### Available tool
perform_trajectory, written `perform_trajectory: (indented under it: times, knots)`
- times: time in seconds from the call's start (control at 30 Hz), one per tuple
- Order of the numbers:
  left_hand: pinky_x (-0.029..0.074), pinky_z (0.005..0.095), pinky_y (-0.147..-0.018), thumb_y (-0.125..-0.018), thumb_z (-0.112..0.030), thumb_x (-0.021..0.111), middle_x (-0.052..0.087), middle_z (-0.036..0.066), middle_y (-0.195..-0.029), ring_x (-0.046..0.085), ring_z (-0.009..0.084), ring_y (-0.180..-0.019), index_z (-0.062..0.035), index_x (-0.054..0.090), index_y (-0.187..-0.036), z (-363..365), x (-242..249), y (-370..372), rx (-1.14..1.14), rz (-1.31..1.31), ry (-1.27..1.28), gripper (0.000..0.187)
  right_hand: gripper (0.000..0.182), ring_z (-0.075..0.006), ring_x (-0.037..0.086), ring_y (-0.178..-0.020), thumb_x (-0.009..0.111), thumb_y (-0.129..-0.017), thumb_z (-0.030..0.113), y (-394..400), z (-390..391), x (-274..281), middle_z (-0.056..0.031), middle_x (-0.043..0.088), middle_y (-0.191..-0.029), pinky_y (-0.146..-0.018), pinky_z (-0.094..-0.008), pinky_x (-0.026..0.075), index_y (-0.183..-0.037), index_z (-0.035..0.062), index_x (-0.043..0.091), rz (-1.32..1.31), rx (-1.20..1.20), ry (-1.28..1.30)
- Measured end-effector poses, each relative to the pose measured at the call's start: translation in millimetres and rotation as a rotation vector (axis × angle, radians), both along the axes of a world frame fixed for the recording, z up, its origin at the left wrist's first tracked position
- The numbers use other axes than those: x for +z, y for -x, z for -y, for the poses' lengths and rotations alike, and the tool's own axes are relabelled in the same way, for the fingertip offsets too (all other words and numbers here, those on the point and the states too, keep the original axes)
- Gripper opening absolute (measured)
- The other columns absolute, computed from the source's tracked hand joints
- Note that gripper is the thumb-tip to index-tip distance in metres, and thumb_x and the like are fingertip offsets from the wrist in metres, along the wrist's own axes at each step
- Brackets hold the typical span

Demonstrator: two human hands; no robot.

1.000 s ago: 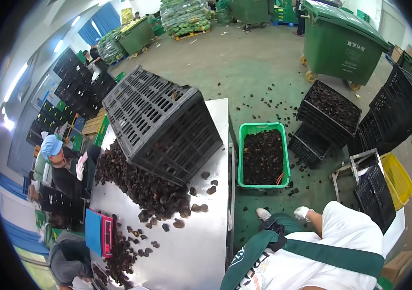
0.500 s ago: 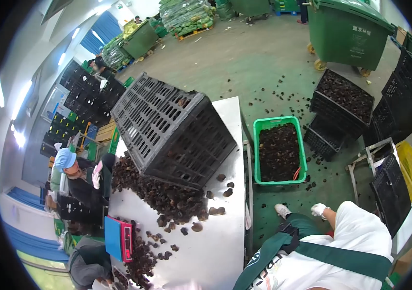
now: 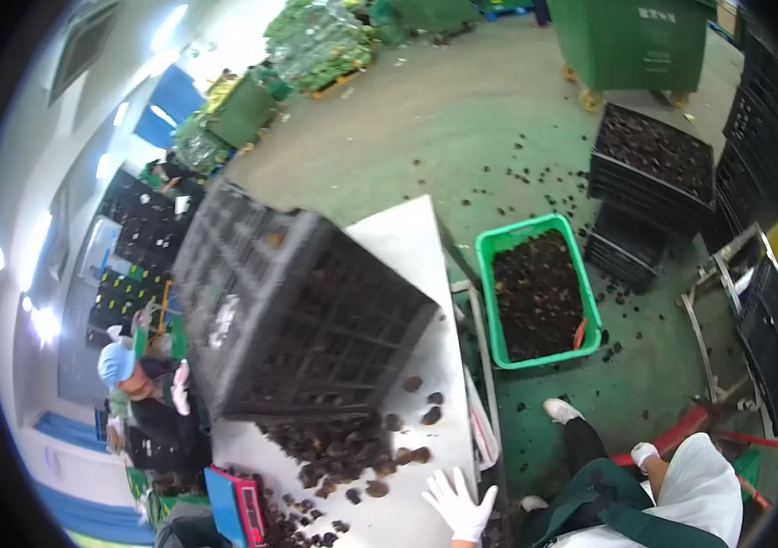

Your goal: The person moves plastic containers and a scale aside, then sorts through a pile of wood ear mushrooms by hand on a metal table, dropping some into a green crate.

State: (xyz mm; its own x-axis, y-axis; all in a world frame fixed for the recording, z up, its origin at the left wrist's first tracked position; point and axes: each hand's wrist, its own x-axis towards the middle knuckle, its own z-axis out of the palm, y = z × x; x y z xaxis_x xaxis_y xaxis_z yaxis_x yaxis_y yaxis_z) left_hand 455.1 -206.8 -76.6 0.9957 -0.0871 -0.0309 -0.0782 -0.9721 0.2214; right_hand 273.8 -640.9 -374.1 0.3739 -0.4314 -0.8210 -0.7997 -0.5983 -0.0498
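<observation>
My left hand (image 3: 462, 507), in a white glove, hovers at the near edge of the metal table (image 3: 389, 219), fingers spread, holding nothing. My right hand (image 3: 646, 453), also white-gloved, is down beside my body near a red bar (image 3: 681, 429); its small, partly turned fingers do not show clearly. A large black plastic crate (image 3: 334, 310) stands tilted on the table, beyond my left hand. Under and beside it lies a heap of dark brown, mushroom-like pieces (image 3: 343, 452). A blue and red scale (image 3: 236, 507) sits at the table's lower left.
A green tub (image 3: 485, 274) of dark pieces stands on the floor beside the table. Behind it are filled black crates (image 3: 594, 178), scattered pieces and a wheeled green bin (image 3: 626, 50). Across the table is a person in a blue cap (image 3: 117, 365), pink-gloved hand raised.
My left hand has come into clear view over the table edge. The crate appears larger, further left and blurred. The whole view has shifted, so my body sits lower.
</observation>
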Motion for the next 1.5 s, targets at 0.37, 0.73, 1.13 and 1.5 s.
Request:
perform_trajectory:
  times: [0.37,0.73,1.13,1.5]
  knots:
    - [0.013,0.0568,-0.120,-0.086,-0.035,0.069,0.015,0.030,-0.160,0.012,0.0507,-0.148,0.0004,0.025,-0.155,5.4,15.4,0.6,0.029,-0.172,-0.062,0.089,0.071,-0.0404,0.027,-0.146,0.045,-0.090,0.070,132.0,-29.3,-7.2,-0.0138,0.036,-0.157,-0.115,-0.0660,0.016,-0.144,0.0242,0.050,-0.269,0.232,-0.164]
    - [0.020,0.0578,-0.118,-0.087,-0.038,0.066,0.017,0.031,-0.160,0.020,0.0531,-0.144,-0.0010,0.025,-0.155,13.1,24.9,-2.0,0.056,-0.240,-0.185,0.087,0.070,-0.0369,0.047,-0.136,0.042,-0.090,0.069,89.8,3.7,-38.6,-0.0109,0.055,-0.144,-0.111,-0.0647,0.025,-0.135,0.0194,0.061,-0.524,0.424,-0.268]
    - [0.026,0.0594,-0.115,-0.084,-0.038,0.068,0.031,0.032,-0.154,0.030,0.0547,-0.138,-0.0011,0.037,-0.150,23.7,40.4,-11.2,0.010,-0.164,-0.250,0.081,0.051,-0.0318,0.059,-0.124,0.054,-0.088,0.051,-10.2,-16.2,-74.4,-0.0161,0.063,-0.131,-0.102,-0.0446,0.047,-0.126,0.0192,0.067,-0.242,0.349,-0.477]
    - [0.026,0.0583,-0.115,-0.084,-0.040,0.068,0.029,0.029,-0.156,0.029,0.0526,-0.140,-0.0031,0.036,-0.151,17.9,27.2,-6.3,0.042,-0.154,-0.238,0.083,0.054,-0.0286,0.070,-0.087,0.056,-0.093,0.054,76.1,52.6,-89.8,-0.0142,0.073,-0.098,-0.079,-0.0421,0.052,-0.110,0.0055,0.072,-0.062,-0.404,-0.107]
